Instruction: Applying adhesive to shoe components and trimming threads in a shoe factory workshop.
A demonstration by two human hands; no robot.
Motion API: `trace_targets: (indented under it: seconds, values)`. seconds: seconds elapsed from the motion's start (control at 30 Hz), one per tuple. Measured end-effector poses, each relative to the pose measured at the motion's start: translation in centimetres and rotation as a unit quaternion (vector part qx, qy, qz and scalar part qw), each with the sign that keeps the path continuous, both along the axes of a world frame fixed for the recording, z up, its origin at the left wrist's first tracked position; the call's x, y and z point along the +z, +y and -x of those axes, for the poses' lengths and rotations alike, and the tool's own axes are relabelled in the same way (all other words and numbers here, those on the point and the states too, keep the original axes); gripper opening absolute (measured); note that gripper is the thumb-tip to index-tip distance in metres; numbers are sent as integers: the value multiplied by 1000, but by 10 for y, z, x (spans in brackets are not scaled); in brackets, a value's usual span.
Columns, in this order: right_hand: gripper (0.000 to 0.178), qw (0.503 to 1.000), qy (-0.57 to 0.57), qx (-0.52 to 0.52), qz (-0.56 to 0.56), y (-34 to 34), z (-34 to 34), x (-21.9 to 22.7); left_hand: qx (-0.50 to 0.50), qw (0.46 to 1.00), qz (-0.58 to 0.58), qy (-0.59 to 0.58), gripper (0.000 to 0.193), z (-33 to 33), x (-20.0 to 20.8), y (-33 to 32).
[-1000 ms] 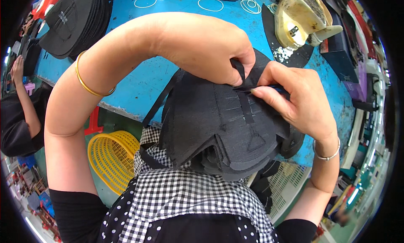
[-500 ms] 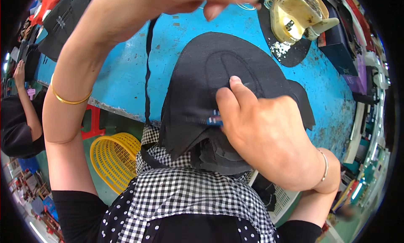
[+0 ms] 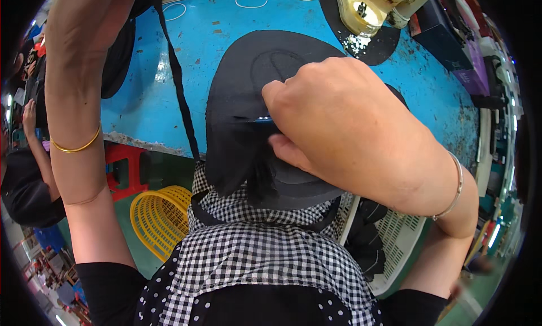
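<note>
A stack of black fabric pieces (image 3: 234, 72) with rounded ends lies at the near table edge and hangs over my lap. Curved loop lines are marked on its top piece. Over the stack, my right hand (image 3: 344, 117) is closed, fingers curled, around a thin tool with a blue part (image 3: 263, 120); its dark tip points left and the rest is hidden in my palm. My left hand (image 3: 101, 12) is raised at the upper left, its fingers cut off by the frame's top edge. Black material (image 3: 141, 3) shows beside it; whether I hold it is unclear.
The blue table (image 3: 147, 111) carries a long black strap (image 3: 178, 77), white cord loops (image 3: 251, 0) and a cream glue pot (image 3: 361, 15) with white drips. Below are a yellow basket (image 3: 161, 213), a red stool (image 3: 130, 168) and a pale crate (image 3: 398, 235). Another person's arm (image 3: 39, 151) is at left.
My left hand has swung from the top middle to the upper left. My right hand has shifted slightly up with the blue tool. The view has moved a little.
</note>
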State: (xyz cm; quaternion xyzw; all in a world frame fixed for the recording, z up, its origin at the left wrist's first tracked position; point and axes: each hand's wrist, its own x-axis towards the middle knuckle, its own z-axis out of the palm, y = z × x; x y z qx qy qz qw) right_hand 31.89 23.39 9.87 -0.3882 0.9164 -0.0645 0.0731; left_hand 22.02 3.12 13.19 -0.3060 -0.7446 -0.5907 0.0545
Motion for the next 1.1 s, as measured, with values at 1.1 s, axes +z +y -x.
trace_targets:
  seconds: [1.1]
  values:
    - [20, 953, -64, -84, 285, 80, -24, -41, -272, 885, 373, 59, 25, -4, -68, 29]
